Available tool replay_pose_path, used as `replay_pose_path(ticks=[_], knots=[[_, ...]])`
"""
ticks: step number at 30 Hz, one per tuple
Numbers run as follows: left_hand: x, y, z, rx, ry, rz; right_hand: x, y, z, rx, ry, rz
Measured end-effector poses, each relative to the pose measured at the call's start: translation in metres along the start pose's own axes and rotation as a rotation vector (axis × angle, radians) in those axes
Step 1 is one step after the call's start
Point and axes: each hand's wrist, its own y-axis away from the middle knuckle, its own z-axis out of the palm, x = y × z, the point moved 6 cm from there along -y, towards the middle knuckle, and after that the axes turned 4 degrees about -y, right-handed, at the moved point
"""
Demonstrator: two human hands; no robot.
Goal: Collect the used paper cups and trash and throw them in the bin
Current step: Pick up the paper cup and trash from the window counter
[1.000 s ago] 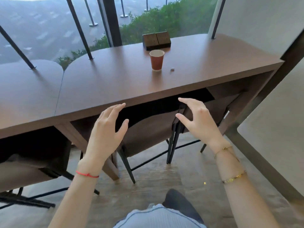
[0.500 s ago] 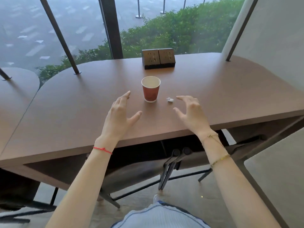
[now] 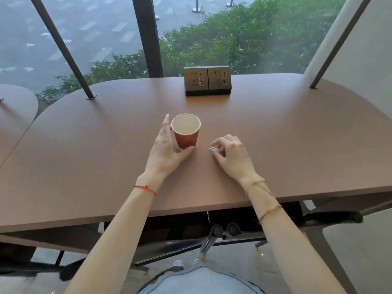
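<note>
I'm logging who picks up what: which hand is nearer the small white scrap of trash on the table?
Right. The right hand has its fingertips at the white scrap, seemingly pinching it. The left hand is farther left, wrapped around the red paper cup.

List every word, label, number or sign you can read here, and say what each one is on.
None can be read.
Paper cup: plain red-brown wall, no print showing.
Socket box: only outlet openings; any marks too small to read.
White scrap: no legible text.
Table: no label.
</note>
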Motion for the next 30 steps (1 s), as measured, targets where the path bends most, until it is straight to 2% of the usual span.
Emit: replay_pose_path(ticks=[7, 14, 22, 30], knots=[[0.001, -0.003, -0.003, 0.064, 0.036, 0.022, 0.003, 0.001, -0.002, 0.036, -0.028, 0.017], [-0.001, 0.05, -0.041, 0.167, 0.031, -0.007, -0.02, 0.019, -0.007, 0.05, -0.092, -0.084], [-0.014, 0.155, -0.098, 0.329, -0.023, -0.163, -0.069, 0.054, 0.016, -0.092, -0.148, -0.268], [-0.038, 0.279, -0.147, 0.539, -0.101, -0.384, -0.158, 0.095, 0.068, -0.318, -0.223, -0.506]])
